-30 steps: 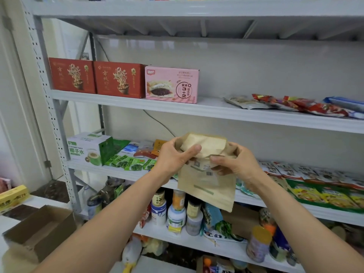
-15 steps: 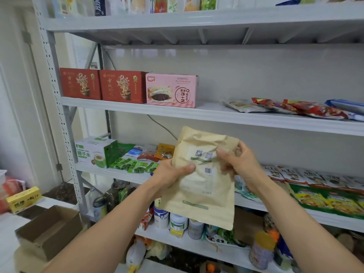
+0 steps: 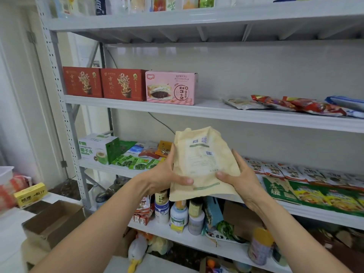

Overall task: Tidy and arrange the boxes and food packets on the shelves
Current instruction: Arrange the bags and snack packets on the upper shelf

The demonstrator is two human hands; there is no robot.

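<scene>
both hands clamp the kraft pouch [image 3: 201, 164], left hand [image 3: 163, 174] at 9 o'clock, right hand [image 3: 239, 177] at 3. long axis upright, bare shelf [image 3: 212, 113] gap waits at 12 o'clock.

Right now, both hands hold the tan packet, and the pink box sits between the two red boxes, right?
No. The head view shows the pink box right of both red boxes, not between them. Left hand and right hand do hold the tan packet.

"3+2" on pink box [image 3: 171, 88]; "椰子水" on green carton [image 3: 94, 148]
</scene>
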